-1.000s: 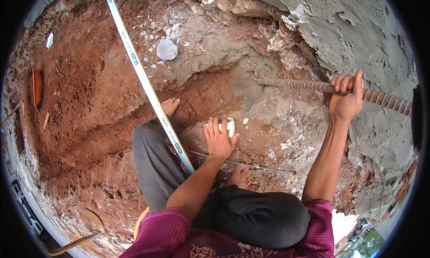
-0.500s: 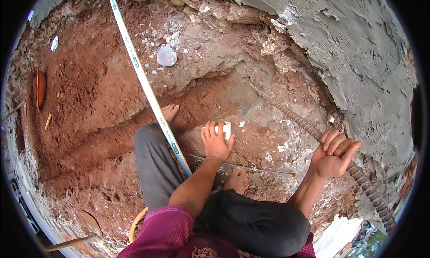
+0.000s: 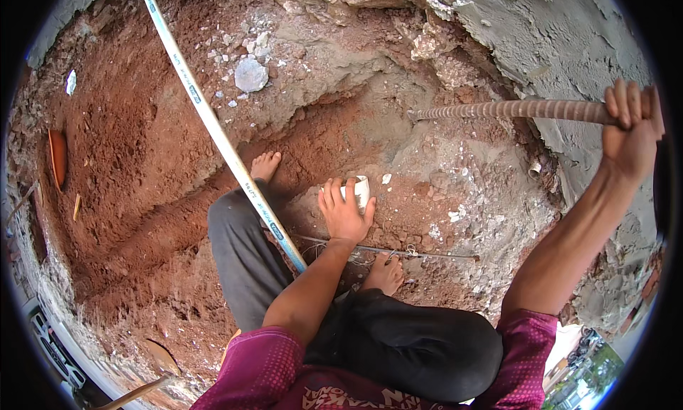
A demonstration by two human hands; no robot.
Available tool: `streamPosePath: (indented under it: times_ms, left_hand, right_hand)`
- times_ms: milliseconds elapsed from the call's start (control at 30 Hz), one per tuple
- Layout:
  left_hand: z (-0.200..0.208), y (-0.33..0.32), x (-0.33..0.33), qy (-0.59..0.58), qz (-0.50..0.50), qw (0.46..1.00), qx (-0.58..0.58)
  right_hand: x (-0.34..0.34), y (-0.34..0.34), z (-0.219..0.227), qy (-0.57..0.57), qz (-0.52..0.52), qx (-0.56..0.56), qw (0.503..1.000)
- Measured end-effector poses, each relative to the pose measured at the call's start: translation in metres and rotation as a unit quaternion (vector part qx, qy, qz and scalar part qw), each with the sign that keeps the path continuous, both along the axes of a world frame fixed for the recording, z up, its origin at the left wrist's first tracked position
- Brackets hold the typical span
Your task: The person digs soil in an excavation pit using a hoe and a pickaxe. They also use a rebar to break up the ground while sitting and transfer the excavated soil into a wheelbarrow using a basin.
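Observation:
My right hand (image 3: 629,125) is raised at the far right, fingers wrapped round the end of a thick, rusty ribbed steel bar (image 3: 526,109). The bar's other end touches the soil near the middle of the dug hollow. Lower and nearer the middle, my left hand (image 3: 344,209) bears down over a short white piece (image 3: 362,189) in the ground, its fingers over one side and its thumb at the other. That piece looks like a pipe end; the hand hides part of it.
A long white pipe (image 3: 206,111) slants across my left knee. A thin rod (image 3: 441,255) with loose string lies by my bare foot (image 3: 385,273). Ahead are a pale round stone (image 3: 251,76) and rubble. Wet grey mortar (image 3: 569,40) coats the right side. An orange dish-like object (image 3: 57,159) lies far left.
My right hand has risen, moving outward and away, swinging the bar's upper end up with it. My left hand stays on the white piece. The view has shifted slightly.

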State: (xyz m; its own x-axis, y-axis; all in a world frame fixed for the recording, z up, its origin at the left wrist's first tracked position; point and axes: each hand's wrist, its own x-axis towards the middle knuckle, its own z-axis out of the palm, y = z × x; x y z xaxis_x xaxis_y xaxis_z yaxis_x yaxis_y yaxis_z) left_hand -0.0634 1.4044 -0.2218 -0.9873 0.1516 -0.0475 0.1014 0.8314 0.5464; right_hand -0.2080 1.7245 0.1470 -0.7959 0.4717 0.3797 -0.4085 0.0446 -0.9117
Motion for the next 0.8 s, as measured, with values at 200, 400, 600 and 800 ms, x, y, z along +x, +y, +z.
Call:
streamPosePath:
  times_ms: [200,400,600,800]
  left_hand:
    - [0.002,0.005,-0.006,0.006,-0.016,1.000,-0.002]
    - [0.000,-0.006,-0.006,0.008,-0.006,1.000,-0.006]
    - [0.003,0.002,-0.007,-0.024,-0.002,1.000,0.013]
    - [0.000,-0.003,-0.012,0.010,-0.002,1.000,0.023]
  right_hand:
    - [-0.040,-0.042,-0.121,-0.017,-0.152,-0.084,0.985]
    - [0.058,-0.098,-0.149,0.032,-0.114,-0.060,0.991]
    - [0.166,-0.098,-0.169,0.048,-0.182,-0.077,0.979]
    - [0.128,-0.064,-0.108,0.042,-0.124,-0.054,0.990]
